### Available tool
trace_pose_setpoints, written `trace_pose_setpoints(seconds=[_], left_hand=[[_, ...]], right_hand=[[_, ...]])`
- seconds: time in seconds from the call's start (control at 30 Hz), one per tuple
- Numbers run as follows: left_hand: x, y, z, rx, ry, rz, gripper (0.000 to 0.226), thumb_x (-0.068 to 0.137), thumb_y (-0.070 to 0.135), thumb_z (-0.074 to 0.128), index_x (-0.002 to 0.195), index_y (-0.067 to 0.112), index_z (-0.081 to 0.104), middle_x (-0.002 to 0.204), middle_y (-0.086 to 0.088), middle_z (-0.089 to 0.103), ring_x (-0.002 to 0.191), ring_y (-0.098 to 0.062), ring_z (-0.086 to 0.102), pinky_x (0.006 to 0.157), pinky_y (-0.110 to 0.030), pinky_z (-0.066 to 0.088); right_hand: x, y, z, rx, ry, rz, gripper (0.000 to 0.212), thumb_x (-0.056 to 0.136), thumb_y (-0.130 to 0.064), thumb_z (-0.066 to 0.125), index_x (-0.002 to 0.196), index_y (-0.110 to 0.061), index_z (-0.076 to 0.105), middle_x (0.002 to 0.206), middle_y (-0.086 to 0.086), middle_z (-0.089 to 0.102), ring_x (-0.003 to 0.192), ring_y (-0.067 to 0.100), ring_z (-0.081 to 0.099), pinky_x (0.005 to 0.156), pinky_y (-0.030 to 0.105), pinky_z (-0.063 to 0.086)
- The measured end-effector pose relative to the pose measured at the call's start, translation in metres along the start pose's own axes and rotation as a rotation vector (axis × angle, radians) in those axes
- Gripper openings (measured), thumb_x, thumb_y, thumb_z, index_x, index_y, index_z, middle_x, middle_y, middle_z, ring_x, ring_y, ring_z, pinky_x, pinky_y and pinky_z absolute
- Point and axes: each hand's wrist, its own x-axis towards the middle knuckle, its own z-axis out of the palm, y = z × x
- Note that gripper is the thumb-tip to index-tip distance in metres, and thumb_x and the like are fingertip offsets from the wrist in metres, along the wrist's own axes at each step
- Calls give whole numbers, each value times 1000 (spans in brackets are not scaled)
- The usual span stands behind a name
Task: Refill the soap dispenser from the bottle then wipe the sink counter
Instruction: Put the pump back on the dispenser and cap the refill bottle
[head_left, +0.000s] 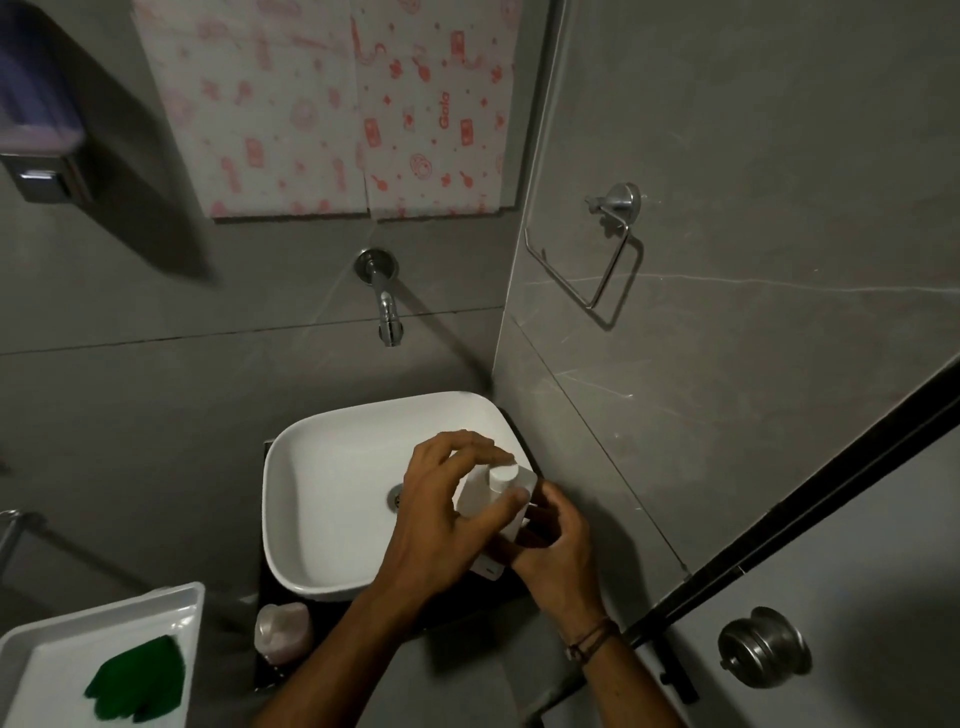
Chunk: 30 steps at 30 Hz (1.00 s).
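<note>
A white bottle (480, 496) with a round white cap (504, 474) is held upright over the right side of the white sink basin (322, 499). My left hand (441, 519) wraps the bottle's body, with fingers arched over the cap. My right hand (558, 545) grips the bottle's lower part from the right. A small translucent pinkish soap dispenser (283, 631) stands on the dark counter (265, 670) in front of the basin's near left corner. A green cloth (137, 686) lies in a white tray (171, 597) at the lower left.
A chrome wall tap (387, 306) juts out above the basin. A wall-mounted dispenser (39, 119) hangs at the upper left. A chrome towel ring (608, 244) is on the right wall. A door with a metal knob (761, 647) stands at the lower right.
</note>
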Motion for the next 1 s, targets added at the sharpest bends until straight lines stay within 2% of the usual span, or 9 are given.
trace_pose_setpoints(seconds=[0.1,0.17,0.27,0.33,0.5,0.63,0.77,0.9,1.0], left_hand=[[-1,1,-1,-26,26,-67,34,89,48,68,122,42,67,139,18,58,130,-8,53,113,-45,47],[-7,-6,-9,-64,-23,-170,66,85,55,71,146,44,49,154,25,45,138,-7,50,118,-44,44],[-20,-26,-35,-5,-105,-300,93,74,65,82,153,52,33,155,30,40,138,-9,50,116,-44,47],[-30,-36,-58,9,-109,-305,92,72,64,87,149,57,37,152,34,46,133,-5,55,111,-45,53],[-59,-58,-136,-42,98,-343,87,72,56,89,147,58,44,147,28,56,133,-4,57,105,-42,59],[-94,-88,-215,-35,248,-389,81,76,47,90,145,55,48,143,28,59,130,6,57,100,-33,60],[-140,-134,-293,-60,339,-488,82,76,46,91,147,49,49,144,23,61,133,-4,59,99,-38,60],[-189,-195,-353,-76,404,-623,82,78,39,92,147,48,49,145,22,61,133,-5,59,103,-34,58],[-219,-252,-382,-101,417,-733,82,81,27,92,150,36,48,149,13,59,136,-13,58,108,-41,56]], right_hand=[[2,-3,1,-37,-40,-55,65,49,-63,89,107,-64,60,105,-42,66,103,-14,63,61,9,55],[5,-2,6,-46,-61,-62,63,58,-44,95,107,-66,60,105,-35,68,104,-6,65,60,11,56],[7,-3,24,-86,-94,-90,67,67,-22,93,112,-57,57,112,-29,63,104,8,64,69,16,57],[6,-12,43,-129,-129,-146,70,63,-31,93,116,-57,54,115,-33,61,104,4,62,76,19,59],[-8,-44,129,-129,-297,-272,69,61,-53,84,122,-62,51,116,-41,60,105,0,61,69,12,57],[-30,-50,223,-107,-452,-263,71,64,-37,83,126,-56,54,118,-35,63,107,-1,63,74,20,62],[-63,-43,319,-90,-609,-205,73,63,-39,80,124,-64,51,119,-43,60,112,-13,59,77,8,55],[-102,-7,416,-102,-716,-63,74,62,-27,83,123,-59,55,122,-24,67,114,4,65,87,32,63],[-126,32,478,-130,-760,66,76,69,-14,88,117,-64,55,131,-16,64,125,15,61,93,43,61]])
